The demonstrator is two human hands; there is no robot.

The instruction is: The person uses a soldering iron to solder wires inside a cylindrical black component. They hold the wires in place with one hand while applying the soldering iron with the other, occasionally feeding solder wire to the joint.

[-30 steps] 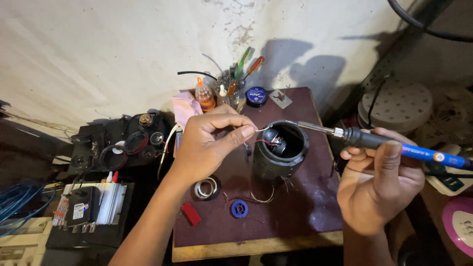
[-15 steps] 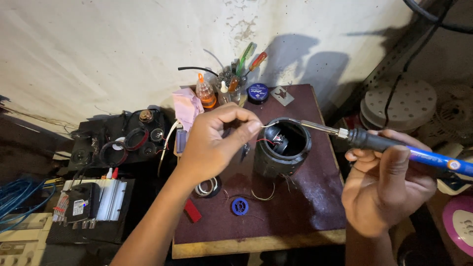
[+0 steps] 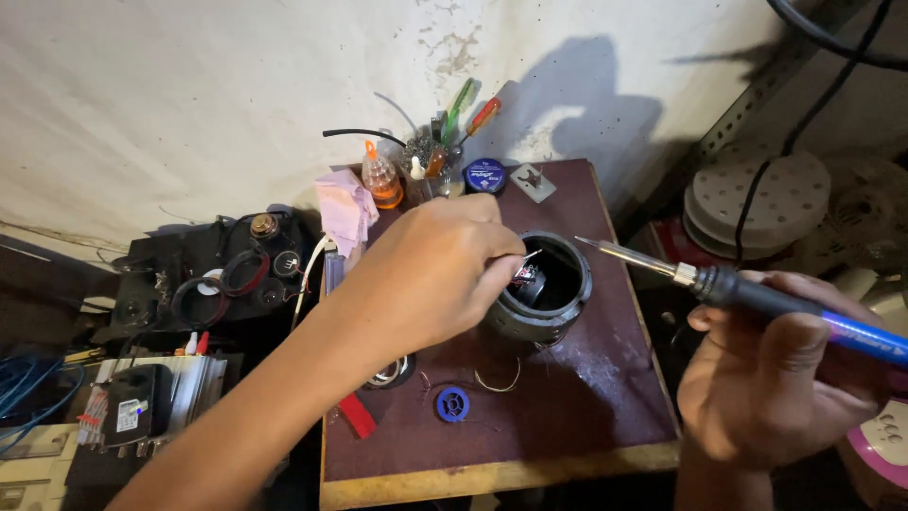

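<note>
A person's left hand (image 3: 430, 274) reaches over a small dark-red work board (image 3: 605, 407), its fingertips pressed together in a pinch on a thin wire (image 3: 528, 257) at the mouth of a round grey housing (image 3: 541, 289). The housing (a squat, open-topped cylinder with dark parts and a scrap of red inside) stands upright near the middle of the board. The right hand (image 3: 776, 374) is curled firmly around the blue handle of a soldering iron (image 3: 757, 298), whose metal tip points left and hangs just beside the housing's right rim, apart from it.

On the board in front of the housing lie a small blue spool (image 3: 453, 404), a loose curl of wire (image 3: 498, 382) and a red clip (image 3: 357, 415) at the left edge. At the back, against the pale wall, stand an orange-capped bottle (image 3: 381, 180), a jar of screwdrivers (image 3: 445, 156) and a round blue tin (image 3: 485, 175); a pink cloth (image 3: 344, 210) lies just beside them.
</note>
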